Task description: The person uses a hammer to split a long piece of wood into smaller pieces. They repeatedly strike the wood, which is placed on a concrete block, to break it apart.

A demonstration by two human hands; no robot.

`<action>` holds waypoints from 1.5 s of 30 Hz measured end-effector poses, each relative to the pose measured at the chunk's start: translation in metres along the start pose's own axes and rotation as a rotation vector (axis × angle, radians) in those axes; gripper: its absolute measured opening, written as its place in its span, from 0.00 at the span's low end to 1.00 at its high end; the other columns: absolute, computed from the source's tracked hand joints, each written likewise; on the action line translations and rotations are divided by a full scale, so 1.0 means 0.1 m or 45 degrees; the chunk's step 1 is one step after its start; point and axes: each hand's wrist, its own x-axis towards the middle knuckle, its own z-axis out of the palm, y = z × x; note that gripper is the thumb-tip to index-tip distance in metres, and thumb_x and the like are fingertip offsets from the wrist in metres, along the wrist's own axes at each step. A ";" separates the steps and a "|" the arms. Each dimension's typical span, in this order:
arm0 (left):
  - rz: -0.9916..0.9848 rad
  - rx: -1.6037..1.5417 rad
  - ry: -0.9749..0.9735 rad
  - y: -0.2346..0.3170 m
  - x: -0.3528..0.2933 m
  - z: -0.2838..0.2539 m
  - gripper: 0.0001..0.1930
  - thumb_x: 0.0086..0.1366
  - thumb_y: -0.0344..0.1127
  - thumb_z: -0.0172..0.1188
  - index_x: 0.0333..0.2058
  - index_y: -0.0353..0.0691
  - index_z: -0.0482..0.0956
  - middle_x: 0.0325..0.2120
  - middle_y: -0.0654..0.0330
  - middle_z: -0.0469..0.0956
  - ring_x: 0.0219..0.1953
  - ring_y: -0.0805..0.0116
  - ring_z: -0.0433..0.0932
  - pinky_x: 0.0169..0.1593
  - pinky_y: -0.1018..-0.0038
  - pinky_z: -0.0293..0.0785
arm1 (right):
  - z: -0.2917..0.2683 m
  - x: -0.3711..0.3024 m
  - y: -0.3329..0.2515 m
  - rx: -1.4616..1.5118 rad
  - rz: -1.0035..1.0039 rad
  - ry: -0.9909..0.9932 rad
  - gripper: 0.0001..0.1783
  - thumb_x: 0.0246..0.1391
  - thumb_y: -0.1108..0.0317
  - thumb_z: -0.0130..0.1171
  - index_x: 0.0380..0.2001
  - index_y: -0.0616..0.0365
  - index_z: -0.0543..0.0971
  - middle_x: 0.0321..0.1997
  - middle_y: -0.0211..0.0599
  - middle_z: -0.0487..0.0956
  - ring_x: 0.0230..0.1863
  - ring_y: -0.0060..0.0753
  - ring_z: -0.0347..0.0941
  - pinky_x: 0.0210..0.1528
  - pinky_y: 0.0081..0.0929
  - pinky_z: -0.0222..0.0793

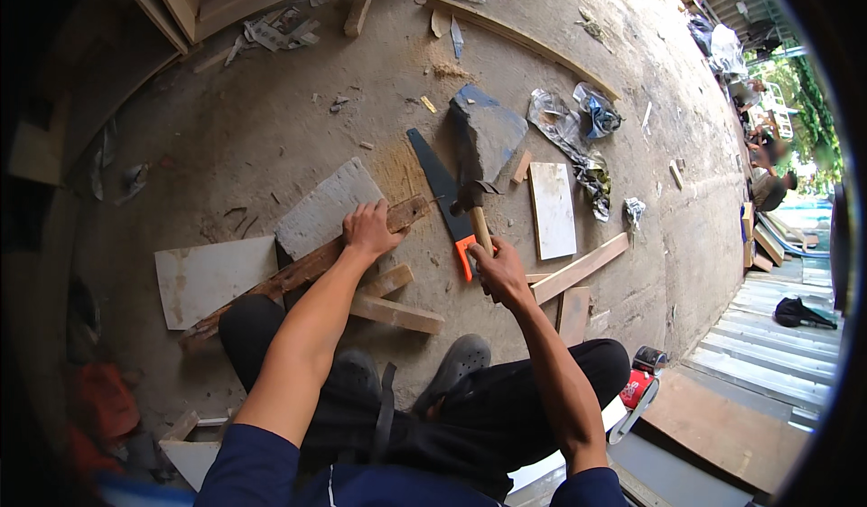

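Observation:
My left hand [368,229] is closed over the upper end of a long, rough, weathered piece of wood [307,268]. That wood slants up to the right across a pale concrete block [330,204]. A thin nail seems to stick out of its end. In my right hand [499,272] is a claw hammer [480,223], gripped by its wooden handle with the dark metal head pointing away from me. Just left of the hammer a handsaw [440,186] with a dark blade and orange handle lies on the ground, a little sawdust beside it.
Beyond the hammer sits a dark-sided block [492,132]. Right of it lie a white board [553,209], crumpled plastic [591,177] and a wood strip [582,268]. Short offcuts [397,313] lie before my feet, a pale panel [217,281] at left. People [768,186] are at far right.

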 end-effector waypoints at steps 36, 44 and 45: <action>0.018 0.225 0.171 0.22 0.18 0.09 0.30 0.47 0.60 0.70 0.38 0.44 0.72 0.34 0.59 0.71 0.40 0.58 0.73 0.41 0.63 0.66 | 0.31 0.84 0.37 0.000 -0.056 0.031 0.22 0.58 0.51 0.60 0.29 0.63 0.75 0.19 0.40 0.72 0.22 0.31 0.66 0.29 0.32 0.65; -0.010 0.206 0.149 0.20 0.21 0.05 0.30 0.46 0.59 0.71 0.39 0.44 0.72 0.35 0.59 0.71 0.40 0.58 0.73 0.42 0.63 0.66 | 0.16 0.88 0.35 0.169 -0.395 0.321 0.18 0.60 0.58 0.60 0.25 0.61 0.72 0.19 0.28 0.68 0.22 0.22 0.59 0.26 0.26 0.60; -0.001 0.214 0.153 0.21 0.21 0.06 0.30 0.46 0.59 0.71 0.39 0.44 0.72 0.35 0.59 0.71 0.41 0.58 0.73 0.42 0.63 0.66 | 0.20 0.88 0.44 0.066 -0.365 0.280 0.18 0.59 0.57 0.61 0.27 0.62 0.74 0.19 0.35 0.70 0.23 0.28 0.64 0.28 0.30 0.63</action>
